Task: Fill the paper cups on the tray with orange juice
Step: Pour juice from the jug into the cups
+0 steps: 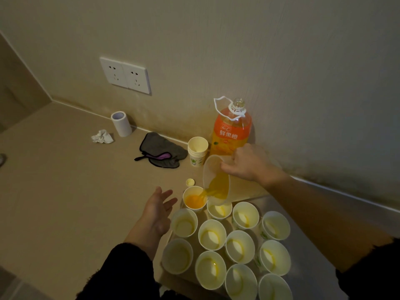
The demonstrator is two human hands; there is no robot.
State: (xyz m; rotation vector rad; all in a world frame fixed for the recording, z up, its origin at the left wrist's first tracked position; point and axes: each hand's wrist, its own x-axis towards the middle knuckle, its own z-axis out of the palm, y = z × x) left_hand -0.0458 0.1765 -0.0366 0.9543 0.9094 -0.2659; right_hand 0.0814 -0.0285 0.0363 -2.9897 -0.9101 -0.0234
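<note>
My right hand (pixel 249 163) grips a clear plastic jug (pixel 216 178) by its rim and tilts it; orange juice streams from it into the far-left paper cup (pixel 194 200), which holds orange juice. Several other white paper cups (pixel 212 234) stand in rows on the metal tray (pixel 307 213), showing only yellow traces at the bottom. My left hand (pixel 159 206) hovers open, palm turned right, just left of the cup being filled. The big orange juice bottle (pixel 231 128) stands uncapped against the wall behind the jug.
A stack of spare paper cups (pixel 197 151) stands left of the bottle. A yellow bottle cap (pixel 190 182) lies on the counter. Further left are a grey cloth (pixel 161 151), a paper roll (pixel 121 123) and a crumpled tissue (pixel 102 137). Wall sockets (pixel 125 75) sit above.
</note>
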